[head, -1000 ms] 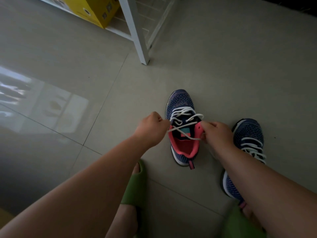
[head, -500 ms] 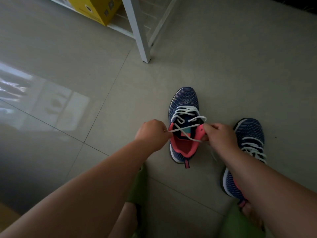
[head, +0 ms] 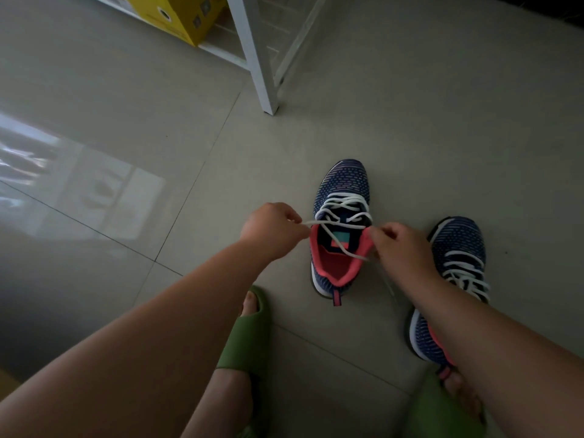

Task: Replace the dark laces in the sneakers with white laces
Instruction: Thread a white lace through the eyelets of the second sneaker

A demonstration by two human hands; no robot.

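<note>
Two navy knit sneakers with coral lining stand on the tiled floor. The left sneaker [head: 343,197] sits between my hands, threaded with a white lace [head: 339,203]. My left hand [head: 271,229] pinches one lace end, pulled out to the left of the collar. My right hand [head: 399,248] pinches the other end at the right side of the collar; that strand crosses over the shoe's opening. The right sneaker [head: 458,248] carries white lacing too and is partly hidden behind my right forearm.
A white rack leg [head: 256,58] stands on the floor beyond the shoes, with a yellow box [head: 177,17] on its low shelf. My feet in green slides [head: 246,330] are near the bottom edge.
My left hand has drawn its lace end out to the left, away from the shoe. The right hand stays at the collar's right side.
</note>
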